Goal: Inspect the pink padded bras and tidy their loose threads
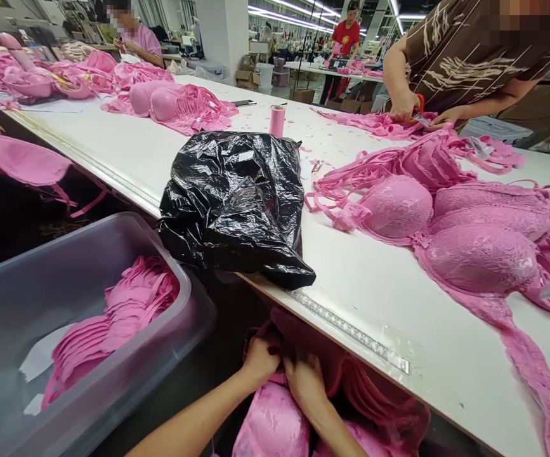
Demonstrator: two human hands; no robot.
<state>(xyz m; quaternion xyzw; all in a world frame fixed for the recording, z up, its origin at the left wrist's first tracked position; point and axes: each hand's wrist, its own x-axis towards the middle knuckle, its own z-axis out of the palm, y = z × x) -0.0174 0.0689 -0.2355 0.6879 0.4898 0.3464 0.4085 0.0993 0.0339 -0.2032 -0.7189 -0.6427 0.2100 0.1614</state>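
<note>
Below the table's front edge, my left hand (261, 363) and my right hand (306, 379) are close together, both with curled fingers at the upper edge of a pink bra (275, 422). What lies between the fingertips is too dark and small to make out, though both hands pinch at the bra's fabric. The lacy cup hangs beneath them. Beside my right hand, more stacked pink bras (374, 393) rest in shadow under the tabletop.
A black plastic bag (236, 203) sits on the white table (346, 273) near a ruler strip (351, 330). Pink bras (479, 254) are piled at right. A grey bin (127, 387) with stacked pink pieces (113, 324) stands at left. Across the table, a person (465, 70) uses orange-handled scissors (419, 108).
</note>
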